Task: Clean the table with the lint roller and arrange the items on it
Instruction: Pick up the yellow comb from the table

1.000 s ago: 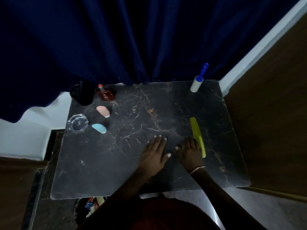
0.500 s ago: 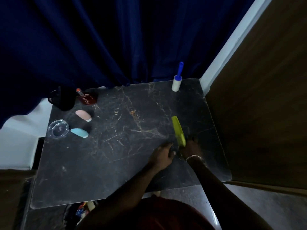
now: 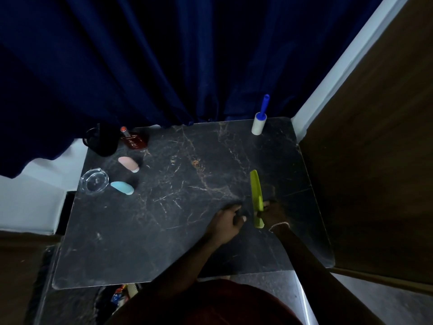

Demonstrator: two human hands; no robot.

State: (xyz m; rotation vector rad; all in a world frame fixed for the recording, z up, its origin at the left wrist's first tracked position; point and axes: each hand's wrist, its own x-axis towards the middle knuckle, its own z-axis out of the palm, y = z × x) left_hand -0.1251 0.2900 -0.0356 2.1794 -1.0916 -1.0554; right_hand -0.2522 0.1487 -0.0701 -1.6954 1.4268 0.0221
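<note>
A dark marble table (image 3: 178, 235) fills the middle of the view. The lint roller (image 3: 259, 119), white roll with a blue handle, stands upright at the table's far right corner, untouched. A yellow-green comb (image 3: 255, 191) is tilted up off the table's right part, and my right hand (image 3: 273, 211) grips its near end. My left hand (image 3: 226, 222) is beside it on the left with its fingers curled, holding nothing that I can see.
Along the left side sit a black mug (image 3: 102, 141), a dark red bottle (image 3: 134, 139), a pink sponge (image 3: 128, 163), a blue sponge (image 3: 122, 187) and a clear glass dish (image 3: 94, 181). A blue curtain (image 3: 164, 62) hangs behind; a wooden panel (image 3: 379, 165) stands to the right.
Both hands lay flat on the table beside the comb. Now my right hand has gripped the comb's near end and raised it, and my left hand's fingers have curled.
</note>
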